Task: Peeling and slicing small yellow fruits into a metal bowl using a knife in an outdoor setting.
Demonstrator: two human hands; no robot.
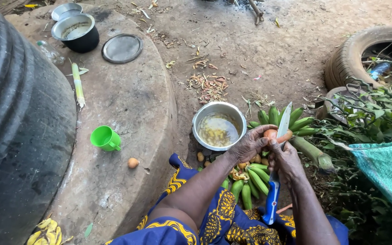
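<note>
My left hand [249,144] is closed around a small orange-brown fruit [274,134], holding it just above a bunch of green bananas [252,180]. My right hand [287,159] grips a knife; its blue handle [272,199] hangs down and its blade [284,120] points up against the fruit. More green bananas [296,123] lie behind the blade. A metal bowl [203,119] with water and yellowish pieces stands on the ground just left of my hands. Small brown fruits [200,156] and peelings lie between the bowl and the bananas.
A green plastic cup [105,138] and a small brown fruit [133,163] sit on the round concrete slab [128,100]. A black pot [75,31], a round lid [122,48] and a green stalk [77,84] lie farther back. A black tank [19,127] stands left; a tyre [348,56] and leafy branches [368,118] are at the right.
</note>
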